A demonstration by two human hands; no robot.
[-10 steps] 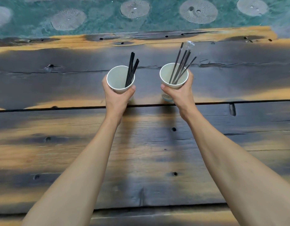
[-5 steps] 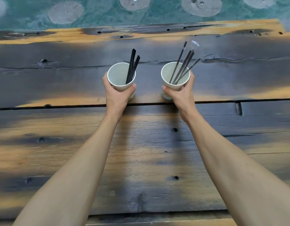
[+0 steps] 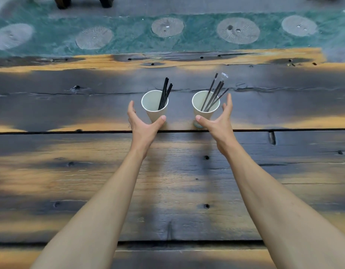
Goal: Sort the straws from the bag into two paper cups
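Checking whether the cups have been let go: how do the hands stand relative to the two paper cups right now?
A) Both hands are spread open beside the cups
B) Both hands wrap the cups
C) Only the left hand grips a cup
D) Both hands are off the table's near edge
A: the left hand and right hand have fingers spread, flanking the left cup and right cup on the table.

Mid-frame on a dark, scorched wooden plank table [image 3: 167, 191], two white paper cups [image 3: 155, 105] [image 3: 205, 105] hold thin black straws [image 3: 164, 94] [image 3: 213, 96]. The left hand [image 3: 142, 125] and right hand [image 3: 216, 123] flank them, fingers spread.
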